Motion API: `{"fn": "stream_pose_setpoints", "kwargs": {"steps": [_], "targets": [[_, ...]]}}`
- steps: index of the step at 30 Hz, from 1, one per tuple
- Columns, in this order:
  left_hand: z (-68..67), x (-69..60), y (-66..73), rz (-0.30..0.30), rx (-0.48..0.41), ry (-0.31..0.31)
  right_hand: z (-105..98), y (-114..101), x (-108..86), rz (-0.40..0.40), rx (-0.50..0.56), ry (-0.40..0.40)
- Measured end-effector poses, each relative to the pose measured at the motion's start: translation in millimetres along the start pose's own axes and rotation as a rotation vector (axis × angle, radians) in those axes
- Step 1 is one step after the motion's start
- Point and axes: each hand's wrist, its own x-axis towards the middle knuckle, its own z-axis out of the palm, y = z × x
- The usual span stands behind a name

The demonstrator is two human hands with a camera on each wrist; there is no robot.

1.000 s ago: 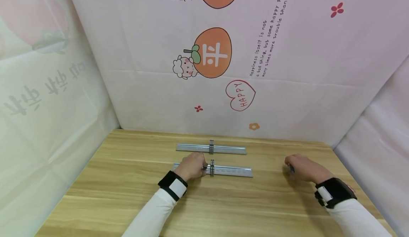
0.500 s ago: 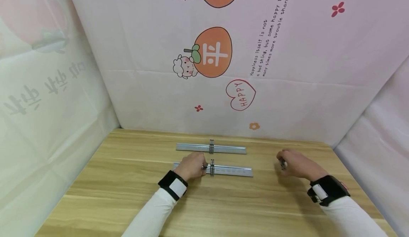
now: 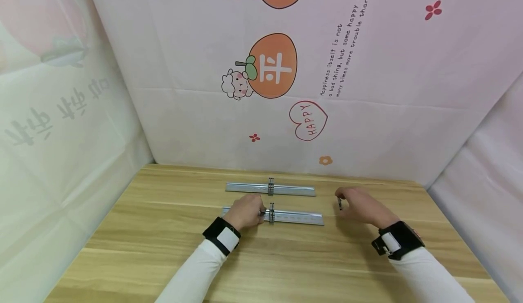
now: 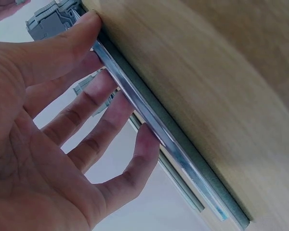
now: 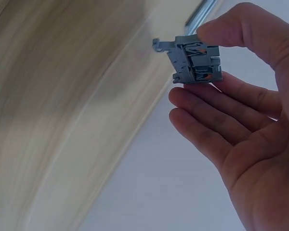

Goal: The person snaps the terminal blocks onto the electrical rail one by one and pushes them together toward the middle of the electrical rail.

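Note:
In the head view, my left hand (image 3: 245, 212) grips the left part of the nearer slotted metal DIN rail (image 3: 300, 217), which lies on the table. The left wrist view shows the thumb on one side of that rail and fingertips along the other. Just right of this hand, grey terminal blocks (image 3: 271, 213) sit upright on the rail. My right hand (image 3: 361, 207) is off the rail's right end, holding another grey terminal block (image 5: 195, 60) between thumb and fingers. That block is above the table, apart from the rail.
Behind lies a second, parallel DIN rail (image 3: 294, 191) with grey terminal blocks (image 3: 271, 186) near its middle. A printed white cloth (image 3: 196, 130) rises at the back of the wooden table (image 3: 163, 244), with more white cloth on both sides.
My right hand has moved left with its terminal block, closer to the rails' right ends. The left hand and both rails have stayed in place.

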Motion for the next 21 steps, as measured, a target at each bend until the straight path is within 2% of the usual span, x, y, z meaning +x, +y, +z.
{"fn": "stream_pose_setpoints", "kwargs": {"steps": [5,11,17,21], "targets": [[0.3,0.5,0.2,-0.001,-0.006,0.003,9,-14,10.0,-0.014,0.08,0.009],[0.0,-0.4,0.4,-0.003,-0.009,0.002,21,-36,23.5,-0.082,0.201,0.004],[0.1,-0.4,0.4,-0.009,-0.006,0.002,34,-61,36.4,-0.138,0.356,-0.042],[0.2,0.3,0.4,-0.007,-0.001,0.002,43,-78,46.2,-0.147,0.438,-0.068]]}}
